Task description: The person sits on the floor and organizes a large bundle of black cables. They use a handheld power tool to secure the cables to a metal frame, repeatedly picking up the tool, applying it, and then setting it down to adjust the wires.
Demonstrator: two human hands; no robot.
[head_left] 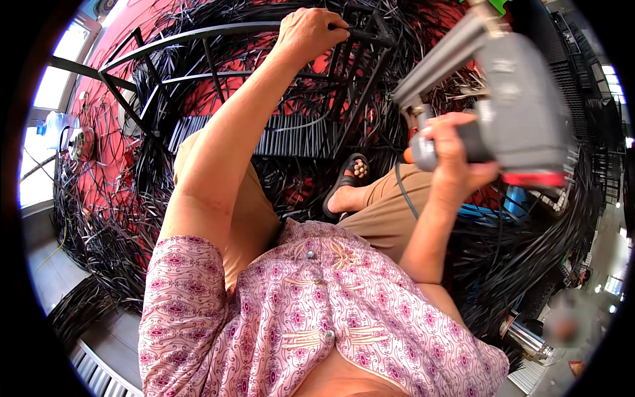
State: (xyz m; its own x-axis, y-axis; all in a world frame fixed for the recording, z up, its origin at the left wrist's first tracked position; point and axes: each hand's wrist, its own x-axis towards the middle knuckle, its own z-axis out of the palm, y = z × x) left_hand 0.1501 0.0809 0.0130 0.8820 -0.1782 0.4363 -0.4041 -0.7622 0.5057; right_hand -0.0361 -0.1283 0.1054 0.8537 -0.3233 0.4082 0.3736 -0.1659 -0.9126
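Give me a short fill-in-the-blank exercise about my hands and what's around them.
1. The left hand is on a frame coloured ____.
2. The right hand grips a handheld tool with a mostly ____ body.
3. In the picture, that tool shows to the ____ of the frame.
4. Under the loose black strips, the floor around the frame is ____.

Missing words: black; grey; right; red

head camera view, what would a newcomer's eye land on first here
Probably the bulky grey tool, blurred at the upper right and gripped in the right hand. Next comes the dark frame at top centre, with the left hand closed on its top rail. Tangled black strips sprawl around both sides, over a red floor at the left.
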